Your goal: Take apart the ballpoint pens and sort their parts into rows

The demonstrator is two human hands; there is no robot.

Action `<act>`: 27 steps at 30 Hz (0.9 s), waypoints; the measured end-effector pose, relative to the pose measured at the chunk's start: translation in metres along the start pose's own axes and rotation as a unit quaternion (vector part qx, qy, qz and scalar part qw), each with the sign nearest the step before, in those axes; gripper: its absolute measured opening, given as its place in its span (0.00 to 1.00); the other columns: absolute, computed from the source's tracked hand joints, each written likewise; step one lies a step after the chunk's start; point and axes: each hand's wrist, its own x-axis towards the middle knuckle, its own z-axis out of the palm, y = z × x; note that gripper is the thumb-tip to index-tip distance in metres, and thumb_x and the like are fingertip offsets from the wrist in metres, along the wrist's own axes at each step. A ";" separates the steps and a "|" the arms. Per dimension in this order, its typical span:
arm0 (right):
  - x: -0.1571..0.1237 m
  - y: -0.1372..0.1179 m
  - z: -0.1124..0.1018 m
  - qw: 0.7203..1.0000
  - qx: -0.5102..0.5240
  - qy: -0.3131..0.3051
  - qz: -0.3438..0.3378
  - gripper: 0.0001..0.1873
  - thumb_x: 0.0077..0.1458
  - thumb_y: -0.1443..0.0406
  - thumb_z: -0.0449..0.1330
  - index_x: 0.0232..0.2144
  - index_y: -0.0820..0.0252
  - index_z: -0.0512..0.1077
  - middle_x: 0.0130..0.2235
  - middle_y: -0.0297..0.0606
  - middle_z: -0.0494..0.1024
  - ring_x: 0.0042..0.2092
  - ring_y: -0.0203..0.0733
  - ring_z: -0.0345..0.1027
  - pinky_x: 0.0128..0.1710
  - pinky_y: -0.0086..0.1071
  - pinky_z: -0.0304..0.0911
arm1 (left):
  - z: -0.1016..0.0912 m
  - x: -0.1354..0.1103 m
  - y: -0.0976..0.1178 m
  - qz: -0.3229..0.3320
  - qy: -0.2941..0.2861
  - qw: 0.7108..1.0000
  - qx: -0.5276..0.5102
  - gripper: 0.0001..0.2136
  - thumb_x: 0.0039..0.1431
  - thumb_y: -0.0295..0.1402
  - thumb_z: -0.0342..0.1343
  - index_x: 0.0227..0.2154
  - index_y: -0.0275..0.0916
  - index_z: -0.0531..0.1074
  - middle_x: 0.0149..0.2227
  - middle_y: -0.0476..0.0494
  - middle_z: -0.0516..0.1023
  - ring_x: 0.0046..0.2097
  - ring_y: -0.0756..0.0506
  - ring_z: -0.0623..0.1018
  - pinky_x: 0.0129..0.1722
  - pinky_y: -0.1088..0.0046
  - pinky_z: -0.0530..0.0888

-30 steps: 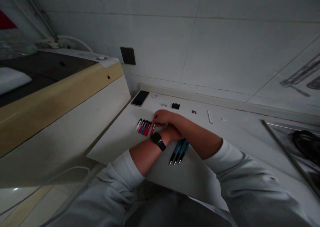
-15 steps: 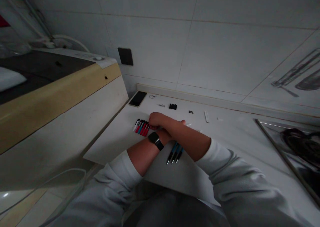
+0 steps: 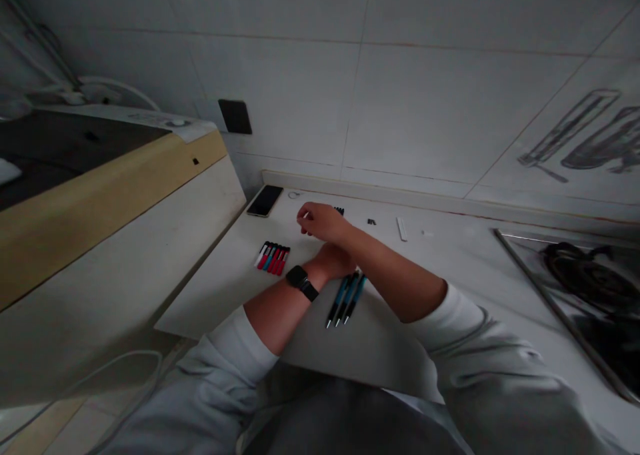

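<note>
My arms are crossed over a white counter (image 3: 400,335). My right hand (image 3: 320,220) hovers at the back of the counter, fingers curled in a pinch; I cannot make out anything in them. It is just in front of some small black parts (image 3: 340,210). My left hand (image 3: 334,260), with a black watch (image 3: 301,281) on the wrist, rests under the right forearm, its fingers hidden. A row of short red, blue and white pen pieces (image 3: 273,258) lies left of it. Three blue pens (image 3: 345,299) lie side by side just in front of it.
A dark phone (image 3: 265,200) lies at the counter's back left corner. A small dark piece (image 3: 371,221) and a white stick (image 3: 401,229) lie near the tiled wall. A stove top (image 3: 575,275) is on the right, a cream-sided appliance (image 3: 115,195) on the left.
My right hand has lifted off the row of red pen pieces and moved back toward the small black parts. The view has shifted a little to the right.
</note>
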 end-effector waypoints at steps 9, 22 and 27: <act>-0.144 0.136 -0.080 0.966 0.035 0.255 0.032 0.14 0.62 0.56 0.57 0.40 0.58 0.76 0.32 0.39 0.81 0.33 0.40 0.73 0.35 0.31 0.64 | -0.017 0.003 0.011 -0.111 -0.054 0.992 -0.021 0.12 0.70 0.36 0.48 0.48 0.41 0.73 0.41 0.39 0.83 0.42 0.40 0.82 0.40 0.67 0.73; -0.162 0.197 -0.027 0.994 -0.019 0.107 0.026 0.08 0.59 0.64 0.60 0.38 0.59 0.79 0.36 0.39 0.80 0.35 0.38 0.71 0.38 0.30 0.63 | -0.018 0.003 0.006 -0.110 -0.057 0.991 -0.054 0.10 0.71 0.36 0.48 0.45 0.42 0.73 0.38 0.43 0.82 0.39 0.43 0.80 0.38 0.70 0.70; -0.166 0.238 -0.056 0.969 0.070 0.219 0.092 0.10 0.60 0.59 0.59 0.38 0.58 0.76 0.33 0.38 0.81 0.33 0.38 0.73 0.36 0.31 0.66 | -0.019 0.002 0.006 -0.110 -0.066 0.990 -0.059 0.10 0.70 0.36 0.48 0.44 0.41 0.73 0.36 0.44 0.82 0.36 0.44 0.79 0.36 0.70 0.69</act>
